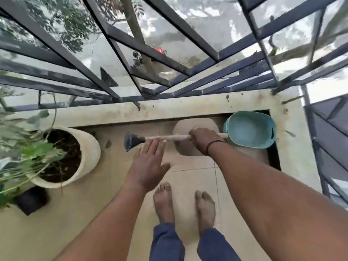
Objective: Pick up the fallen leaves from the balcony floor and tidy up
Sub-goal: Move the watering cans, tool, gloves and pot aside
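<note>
My right hand (202, 140) grips the pale wooden handle of a tool (165, 138) held level above the tiled balcony floor (188, 185). The tool's dark flared end (131, 141) points left. My left hand (148, 164) hovers just below the handle with fingers straight, touching or almost touching it. At the handle's right end sits a teal plastic scoop-shaped pan (250, 129), in the corner by the ledge. One small green leaf (108, 144) lies on the floor next to the white pot.
A large white pot (88, 153) with soil and a leafy plant stands at left, a black pot (31, 200) beside it. A beige rounded object (180, 146) lies under the handle. A concrete ledge (169, 108) and metal railing (131, 72) bound the balcony. My bare feet (184, 202) stand below.
</note>
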